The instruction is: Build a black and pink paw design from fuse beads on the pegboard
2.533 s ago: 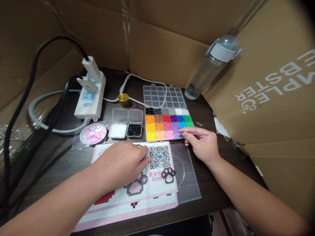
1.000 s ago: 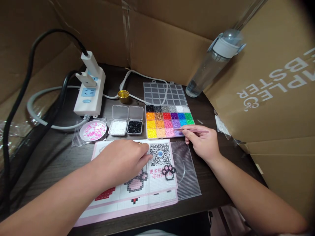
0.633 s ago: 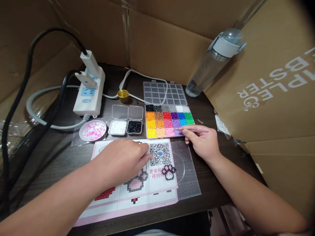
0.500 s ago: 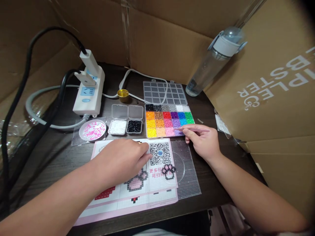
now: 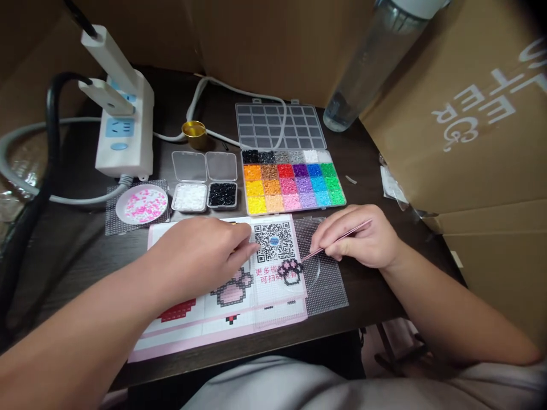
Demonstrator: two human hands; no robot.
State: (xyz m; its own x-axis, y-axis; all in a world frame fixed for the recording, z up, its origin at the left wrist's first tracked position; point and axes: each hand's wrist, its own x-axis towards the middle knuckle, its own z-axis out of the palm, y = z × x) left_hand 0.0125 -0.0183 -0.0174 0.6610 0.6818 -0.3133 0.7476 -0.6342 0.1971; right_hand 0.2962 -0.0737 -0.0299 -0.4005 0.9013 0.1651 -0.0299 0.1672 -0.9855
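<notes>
In the head view, slim pink metallic tweezers (image 5: 356, 229) angle down from the right hand (image 5: 371, 245) toward a small black-and-pink bead paw (image 5: 290, 272), their tips at or just beside its upper right edge. We find the paw on a clear, square plastic pegboard (image 5: 331, 279), which partly overlaps a pink-bordered printed paper sheet (image 5: 183, 334) on the dark wooden desk (image 5: 371, 296).

The two hands are apart: the right is pinched on the tweezers, while the left hand (image 5: 209, 245) rests curled over the sheet. We cannot tell whether its fingers grip anything, nor whether a bead sits between the tweezer tips.

By our judgement, the bead work is partly complete. Its black outline looks closed and its toes carry pink, but we make out no pink in the main pad, which is filled on the grey-and-pink printed paw (image 5: 232, 293) nearby. That filling, we judge, is what is left. Behind, the clear plastic compartment case (image 5: 299, 209) of multicoloured beads stands open, and a round white dish (image 5: 121, 206) holds loose pink and white beads.
</notes>
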